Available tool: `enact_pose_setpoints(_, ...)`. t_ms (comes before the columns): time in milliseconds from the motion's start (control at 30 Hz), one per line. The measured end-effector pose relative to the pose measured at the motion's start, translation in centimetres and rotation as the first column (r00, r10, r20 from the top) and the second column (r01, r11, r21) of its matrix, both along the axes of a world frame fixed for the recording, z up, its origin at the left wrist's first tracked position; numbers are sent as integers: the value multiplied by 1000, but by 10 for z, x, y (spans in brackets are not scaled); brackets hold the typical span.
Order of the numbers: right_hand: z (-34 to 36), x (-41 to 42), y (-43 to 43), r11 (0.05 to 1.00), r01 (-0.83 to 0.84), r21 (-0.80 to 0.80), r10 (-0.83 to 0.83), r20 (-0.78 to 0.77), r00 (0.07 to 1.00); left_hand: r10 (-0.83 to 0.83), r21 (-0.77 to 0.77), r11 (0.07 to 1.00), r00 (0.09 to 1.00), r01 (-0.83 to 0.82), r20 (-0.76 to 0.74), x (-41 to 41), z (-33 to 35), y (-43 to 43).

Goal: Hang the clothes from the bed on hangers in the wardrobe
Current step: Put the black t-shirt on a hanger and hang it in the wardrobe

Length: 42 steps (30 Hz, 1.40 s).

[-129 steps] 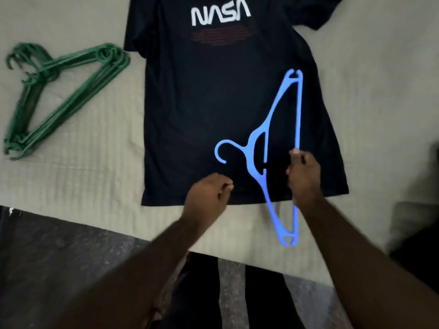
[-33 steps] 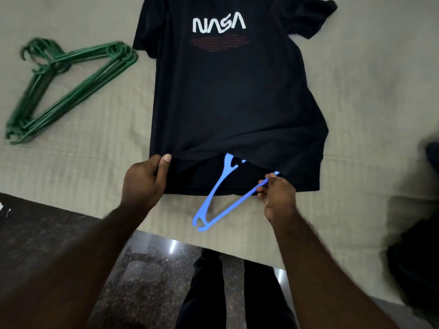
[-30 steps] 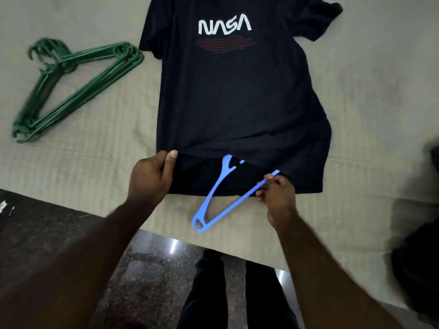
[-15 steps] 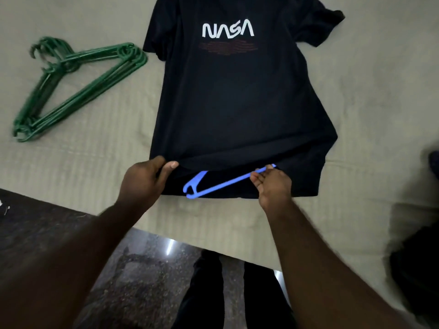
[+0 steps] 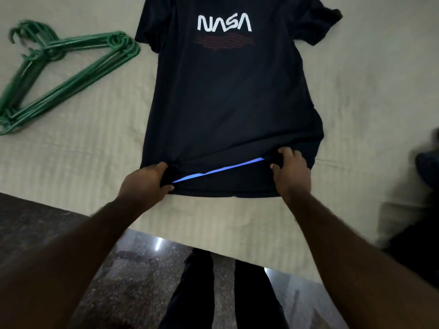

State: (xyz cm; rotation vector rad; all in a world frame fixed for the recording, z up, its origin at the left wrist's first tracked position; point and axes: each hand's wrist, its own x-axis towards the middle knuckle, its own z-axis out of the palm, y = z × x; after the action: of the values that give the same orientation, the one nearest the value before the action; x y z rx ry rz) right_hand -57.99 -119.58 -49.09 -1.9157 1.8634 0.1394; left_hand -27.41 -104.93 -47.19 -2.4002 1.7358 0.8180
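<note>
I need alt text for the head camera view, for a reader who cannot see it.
The left hand and right hand hold open the hem of a dark T-shirt flat on a bed, a blue hanger mostly inside it. A pile of green hangers lies at the left.

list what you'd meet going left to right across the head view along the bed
green hangers → left hand, gripping the T-shirt hem → blue hanger → right hand, gripping the hem too
</note>
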Motion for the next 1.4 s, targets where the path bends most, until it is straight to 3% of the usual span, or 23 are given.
enact_pose_setpoints(133, 6, -12, -18, 996, 12, -85, -3, 107, 994, 80, -40, 996, 997, -79, 22, 4, -2, -5)
enact_pose_setpoints(300, 37, -45, -29, 880, 351, -319, -258, 301, 918, 133, -78, 988, 990, -136, -48, 7, 0, -6)
enact_pose_setpoints(400, 32, -81, -29, 876, 403, -265, -353, 216, 910, 180, -127, 973, 980, -191, -90, 7, 4, -4)
enact_pose_setpoints(500, 16, -101, -21, 945, 319, -71, -317, 34, 948, 110, -121, 985, 990, -121, -89, 2, 5, -1)
enact_pose_setpoints(600, 16, -93, -10, 969, 205, -137, -210, -28, 977, 46, -85, 995, 997, -51, -61, -4, 1, 0)
enact_pose_setpoints(700, 22, -53, 6, 977, -56, -205, 86, 142, 986, 47, -47, 998, 999, -47, -10, -6, -2, -6)
enact_pose_setpoints(767, 22, -18, 23, 955, -291, -61, 297, 249, 922, 62, -12, 998, 998, -62, 21, -7, -2, -10)
enact_pose_setpoints(867, 8, 25, 45, 840, -538, 76, 508, 242, 827, 87, -4, 996, 995, -87, 43, -10, 0, -11)
enact_pose_setpoints(1067, -1, 72, 41, 905, -426, -10, 418, 211, 884, 101, -115, 988, 995, -103, -29, -14, 3, -3)
enact_pose_setpoints(1233, -4, 78, 49, 844, -535, -17, 530, 172, 830, 51, -142, 988, 996, -61, -69, -14, -4, 1)
enact_pose_setpoints(1400, -8, 85, 46, 786, -617, 36, 608, 136, 782, 85, -66, 994, 996, -87, -37, -15, -7, 0)
